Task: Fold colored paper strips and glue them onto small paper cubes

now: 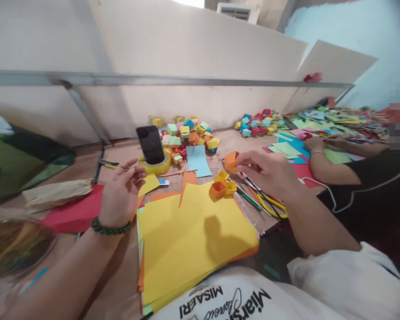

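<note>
My right hand (pixel 268 171) pinches a small orange folded-paper box (pixel 231 162) between thumb and fingers, raised above the table. Just below it, another orange paper box (pixel 218 190) and two yellow paper boxes (pixel 222 176) rest together at the far edge of a stack of yellow paper (pixel 193 240). My left hand (pixel 122 193), with a green bead bracelet on the wrist, hovers left of the stack. Its fingers are loosely bent and apart, and nothing shows in them. Near its fingertips are a yellow tape roll (pixel 156 165) and a loose yellow piece of paper (pixel 149 184).
A phone (pixel 150 144) stands in the tape roll. Behind lie heaps of coloured paper cubes (pixel 193 135) and a light-blue sheet (pixel 199 161). Scissors with yellow handles (pixel 270 203) and pens (pixel 248 198) lie to the right. Beyond them, a co-worker's hand (pixel 315 146) is among coloured papers.
</note>
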A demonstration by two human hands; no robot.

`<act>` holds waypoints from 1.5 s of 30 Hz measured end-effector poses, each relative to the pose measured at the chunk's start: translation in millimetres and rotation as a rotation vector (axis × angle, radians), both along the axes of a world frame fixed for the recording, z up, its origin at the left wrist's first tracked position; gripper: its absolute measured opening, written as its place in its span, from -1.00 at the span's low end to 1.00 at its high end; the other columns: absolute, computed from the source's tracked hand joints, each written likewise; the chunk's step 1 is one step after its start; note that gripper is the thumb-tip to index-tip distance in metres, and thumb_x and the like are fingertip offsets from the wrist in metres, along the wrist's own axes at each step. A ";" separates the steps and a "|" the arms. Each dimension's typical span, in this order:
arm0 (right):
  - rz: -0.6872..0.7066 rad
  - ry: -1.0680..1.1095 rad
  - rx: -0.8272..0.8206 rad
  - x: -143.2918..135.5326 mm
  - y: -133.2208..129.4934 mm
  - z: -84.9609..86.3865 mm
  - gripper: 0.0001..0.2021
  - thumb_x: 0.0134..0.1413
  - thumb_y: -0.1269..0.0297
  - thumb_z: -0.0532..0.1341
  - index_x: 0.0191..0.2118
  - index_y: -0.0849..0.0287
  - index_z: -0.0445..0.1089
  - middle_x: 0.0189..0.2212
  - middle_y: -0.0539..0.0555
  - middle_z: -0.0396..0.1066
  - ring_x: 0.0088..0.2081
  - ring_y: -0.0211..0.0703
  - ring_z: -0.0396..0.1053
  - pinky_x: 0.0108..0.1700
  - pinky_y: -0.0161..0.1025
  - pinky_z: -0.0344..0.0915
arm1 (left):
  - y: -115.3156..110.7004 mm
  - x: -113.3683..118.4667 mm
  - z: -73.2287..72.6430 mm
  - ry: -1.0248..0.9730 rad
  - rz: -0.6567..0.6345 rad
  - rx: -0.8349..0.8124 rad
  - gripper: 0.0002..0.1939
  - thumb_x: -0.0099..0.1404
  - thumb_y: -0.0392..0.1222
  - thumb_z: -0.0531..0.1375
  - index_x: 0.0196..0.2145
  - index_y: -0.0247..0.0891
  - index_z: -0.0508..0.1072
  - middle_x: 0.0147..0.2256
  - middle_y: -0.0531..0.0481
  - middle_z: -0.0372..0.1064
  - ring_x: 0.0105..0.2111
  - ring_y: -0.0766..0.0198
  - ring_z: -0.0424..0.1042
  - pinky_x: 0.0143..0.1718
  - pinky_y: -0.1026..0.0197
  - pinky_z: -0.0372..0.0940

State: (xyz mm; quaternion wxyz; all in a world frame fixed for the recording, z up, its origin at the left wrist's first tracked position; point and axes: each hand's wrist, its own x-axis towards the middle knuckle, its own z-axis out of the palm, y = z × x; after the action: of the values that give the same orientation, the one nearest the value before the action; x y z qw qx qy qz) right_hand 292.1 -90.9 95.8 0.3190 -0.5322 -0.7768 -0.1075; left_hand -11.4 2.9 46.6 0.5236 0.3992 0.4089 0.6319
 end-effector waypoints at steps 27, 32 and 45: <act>0.403 0.229 -0.191 -18.9 -54.6 -140.9 -0.91 0.21 0.39 0.15 -0.27 0.16 0.41 -0.34 0.09 0.50 -0.31 -0.14 0.40 -0.30 -0.23 0.39 | -65.6 90.2 -43.2 1.976 -0.400 0.250 -0.11 0.04 0.28 0.23 0.13 -0.50 0.27 0.14 -0.50 0.22 0.12 -0.29 0.24 0.09 -0.14 0.17; 0.438 0.273 -0.243 -12.3 -54.2 -146.4 -0.92 0.17 0.45 0.18 -0.28 0.16 0.41 -0.32 0.08 0.49 -0.29 -0.13 0.37 -0.28 -0.22 0.37 | -87.2 111.3 -27.5 2.076 -0.415 0.155 -0.73 0.19 -0.27 0.10 -0.18 -0.42 0.46 -0.22 -0.31 0.48 -0.17 -0.05 0.47 -0.16 0.02 0.32; 0.363 0.251 0.023 -10.4 -62.0 -153.6 -0.75 0.21 0.39 0.13 -0.01 0.10 0.36 -0.08 0.19 0.45 -0.06 -0.02 0.40 -0.04 -0.01 0.40 | -144.5 80.4 -36.4 1.949 -0.138 0.470 -0.72 0.27 -0.43 0.06 -0.17 -0.25 0.51 -0.24 -0.17 0.46 -0.25 0.12 0.41 -0.19 0.07 0.31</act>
State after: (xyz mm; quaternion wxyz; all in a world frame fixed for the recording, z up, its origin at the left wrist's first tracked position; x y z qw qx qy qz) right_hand 281.7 -152.9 -57.7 0.4332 -0.3891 -0.8129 0.0101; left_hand 69.0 -141.6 10.2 -0.0961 0.8584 0.5000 0.0622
